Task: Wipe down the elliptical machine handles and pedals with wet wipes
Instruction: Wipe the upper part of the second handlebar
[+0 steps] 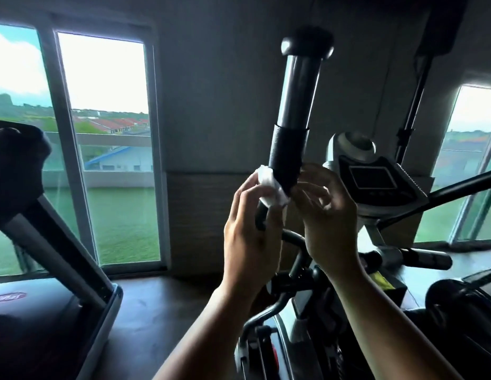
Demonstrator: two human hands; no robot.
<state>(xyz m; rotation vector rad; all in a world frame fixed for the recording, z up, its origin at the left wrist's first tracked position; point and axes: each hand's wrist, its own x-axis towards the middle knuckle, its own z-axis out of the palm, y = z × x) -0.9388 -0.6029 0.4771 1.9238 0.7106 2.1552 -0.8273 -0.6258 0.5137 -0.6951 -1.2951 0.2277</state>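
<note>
- Since the cloth has to rub round a round post, the left hand [252,229] pinches the wet wipe [270,186] bunched in its fingertips. It presses the wipe on the 9 o'clock side of the tall handle [296,105], at the lower end of the foam grip [287,157].
- The right hand [329,215] is at the handle's 3 o'clock side, fingers curled toward the grip. It is blurred, so I cannot tell if it grips the post, catches the wipe's far edge, or holds nothing. It is likely there to brace the post against the left hand's push.
- The wipe is folded small, probably to make a thick damp pad.
- The handle stands near upright with its knob end at 12 o'clock, well above both hands.
- The console [374,178] sits at 3 o'clock, just beyond the right hand. A short side grip [425,259] is at 4 o'clock.
- The pedals cannot be made out; there is only dark frame at 5 to 6 o'clock.
- The treadmill [47,297] is at 8 o'clock and the window [107,133] at 10 o'clock, both well apart from the work.
</note>
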